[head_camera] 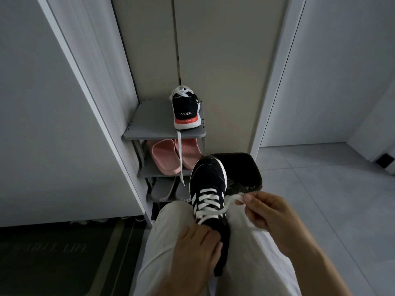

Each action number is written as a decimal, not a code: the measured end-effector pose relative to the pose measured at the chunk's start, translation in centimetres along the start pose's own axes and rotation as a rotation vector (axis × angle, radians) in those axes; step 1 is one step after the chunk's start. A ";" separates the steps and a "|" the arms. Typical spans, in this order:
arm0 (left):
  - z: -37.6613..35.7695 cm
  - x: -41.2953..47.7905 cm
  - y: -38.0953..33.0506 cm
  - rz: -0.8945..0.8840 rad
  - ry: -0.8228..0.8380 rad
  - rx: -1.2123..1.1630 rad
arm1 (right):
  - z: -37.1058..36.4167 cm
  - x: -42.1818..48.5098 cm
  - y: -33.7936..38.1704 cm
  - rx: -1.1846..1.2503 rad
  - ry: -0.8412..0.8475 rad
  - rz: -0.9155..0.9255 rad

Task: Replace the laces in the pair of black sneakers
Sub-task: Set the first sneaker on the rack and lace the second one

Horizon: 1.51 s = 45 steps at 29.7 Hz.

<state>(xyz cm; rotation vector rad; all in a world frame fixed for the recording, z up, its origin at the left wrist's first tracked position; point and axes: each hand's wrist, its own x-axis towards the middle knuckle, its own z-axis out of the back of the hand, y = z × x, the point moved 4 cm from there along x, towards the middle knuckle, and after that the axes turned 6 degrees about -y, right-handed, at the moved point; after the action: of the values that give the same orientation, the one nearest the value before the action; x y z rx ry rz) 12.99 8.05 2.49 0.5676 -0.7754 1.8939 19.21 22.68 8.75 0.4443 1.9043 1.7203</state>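
Note:
A black sneaker point(208, 184) with white stripes lies between my knees, toe pointing away, its white lace point(215, 210) threaded through several eyelets. My left hand point(194, 248) grips the sneaker at its collar and tongue. My right hand point(269, 212) pinches the loose end of the white lace to the right of the shoe, pulled taut. The other black sneaker point(186, 108) stands on the top shelf of a grey shoe rack point(149, 122), heel toward me, with a white lace point(180, 154) hanging down over the shelf edge.
Pink slippers point(171, 157) lie on the rack's middle shelf and grey slippers point(166, 190) on the one below. A black stool or bin point(241, 169) sits behind the held sneaker. A dark doormat point(53, 253) lies at lower left; tiled floor point(320, 189) spreads to the right.

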 end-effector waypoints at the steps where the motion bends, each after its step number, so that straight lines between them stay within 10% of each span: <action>1: 0.0 0.1 -0.5 0.055 0.027 -0.088 | -0.4 0.0 0.2 -0.002 0.026 0.001; 8: -0.4 3.1 -3.9 0.606 0.230 -0.907 | -2.8 0.1 2.2 0.011 0.167 0.002; 21: 7.3 0.5 4.7 0.796 0.517 -0.759 | 7.2 4.2 2.9 -0.346 -0.253 0.087; 26: 6.4 1.7 3.4 0.772 0.550 -0.795 | 6.5 3.9 2.7 -0.858 -0.494 0.342; 28: 5.1 2.4 1.8 0.712 0.617 -0.816 | 3.0 2.4 2.7 -0.794 -0.228 0.583; 32: 3.4 3.2 0.2 0.666 0.682 -0.903 | -2.7 -1.4 -0.8 -0.699 0.454 0.198; 40: 3.6 1.3 3.2 0.723 0.825 -0.763 | 5.0 1.1 -1.8 -1.032 0.084 0.194; 45: 1.5 2.8 1.5 0.715 0.761 -0.765 | -0.1 0.3 -2.2 -1.095 0.288 0.613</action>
<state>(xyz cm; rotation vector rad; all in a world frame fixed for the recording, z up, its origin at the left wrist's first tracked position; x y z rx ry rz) 10.60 8.20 4.96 -0.9689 -1.1457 1.9728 19.15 22.46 6.51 0.3469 0.7058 3.0011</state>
